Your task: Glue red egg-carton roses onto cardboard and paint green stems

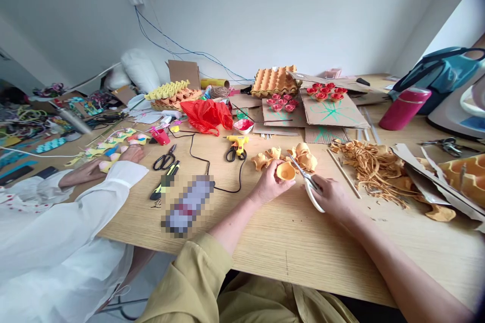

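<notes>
My left hand (270, 181) is closed around a small orange egg-carton cup (285, 171), held just above the wooden table (288, 242). My right hand (330, 194) grips white-handled scissors (308, 184), and their blades point up-left toward the cup's rim. Just behind both hands lies a cluster of cut orange carton cups (288, 156). A heap of orange carton trimmings (373, 166) spreads to the right of my right hand.
A person in white sleeves (91, 197) sits at the left, hands on coloured paper pieces. A yellow glue gun (238, 144), black scissors (165, 159), a red bag (206, 115), egg trays (273, 81), red painted cups on cardboard (326, 93), a pink bottle (403, 108) and cut carton (450, 176) fill the table.
</notes>
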The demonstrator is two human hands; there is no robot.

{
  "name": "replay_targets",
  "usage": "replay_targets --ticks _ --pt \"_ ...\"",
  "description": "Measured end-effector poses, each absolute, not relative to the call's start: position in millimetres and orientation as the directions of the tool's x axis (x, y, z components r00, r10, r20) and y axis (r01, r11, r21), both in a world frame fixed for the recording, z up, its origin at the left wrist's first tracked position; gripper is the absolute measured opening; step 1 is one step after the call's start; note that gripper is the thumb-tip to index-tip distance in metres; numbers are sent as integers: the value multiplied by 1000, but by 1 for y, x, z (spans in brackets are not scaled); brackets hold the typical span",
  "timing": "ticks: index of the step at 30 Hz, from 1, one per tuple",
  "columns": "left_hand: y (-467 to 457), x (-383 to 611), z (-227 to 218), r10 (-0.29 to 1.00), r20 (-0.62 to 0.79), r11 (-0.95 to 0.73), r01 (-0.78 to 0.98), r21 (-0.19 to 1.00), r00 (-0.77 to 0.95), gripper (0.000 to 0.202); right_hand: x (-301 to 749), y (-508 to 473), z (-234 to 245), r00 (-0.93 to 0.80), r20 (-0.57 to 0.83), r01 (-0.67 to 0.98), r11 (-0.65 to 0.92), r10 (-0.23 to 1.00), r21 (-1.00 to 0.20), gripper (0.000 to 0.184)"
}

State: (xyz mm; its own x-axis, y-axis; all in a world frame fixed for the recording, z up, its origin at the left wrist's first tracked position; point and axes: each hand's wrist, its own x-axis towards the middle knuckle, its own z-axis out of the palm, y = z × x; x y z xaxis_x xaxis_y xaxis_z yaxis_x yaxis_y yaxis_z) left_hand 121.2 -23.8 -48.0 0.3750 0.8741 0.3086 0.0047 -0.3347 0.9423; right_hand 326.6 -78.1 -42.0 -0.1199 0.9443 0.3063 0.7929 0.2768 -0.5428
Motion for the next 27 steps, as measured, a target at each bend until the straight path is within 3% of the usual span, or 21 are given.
replay_targets --ticks 9,15,19,24,27 --pt "-41 126 -47 759 337 -494 154 856 557 63 327 -80 -28 -62 267 588 251 962 -769 29" --pt "-48 127 -46 692 316 -561 209 801 649 81 323 -80 -33 -42 268 573 242 963 -783 23" --pt "-46 124 -46 682 414 -636 209 743 603 86 321 -80 -34 -9 291 598 238 957 -765 20" --pt "-44 122 -31 670 583 -733 284 618 460 57 319 -77 -39 8 362 632 276 932 -724 25" --pt "-53 118 1 546 731 -834 343 432 409 40 317 -73 -46 12 398 664 291 917 -689 25"
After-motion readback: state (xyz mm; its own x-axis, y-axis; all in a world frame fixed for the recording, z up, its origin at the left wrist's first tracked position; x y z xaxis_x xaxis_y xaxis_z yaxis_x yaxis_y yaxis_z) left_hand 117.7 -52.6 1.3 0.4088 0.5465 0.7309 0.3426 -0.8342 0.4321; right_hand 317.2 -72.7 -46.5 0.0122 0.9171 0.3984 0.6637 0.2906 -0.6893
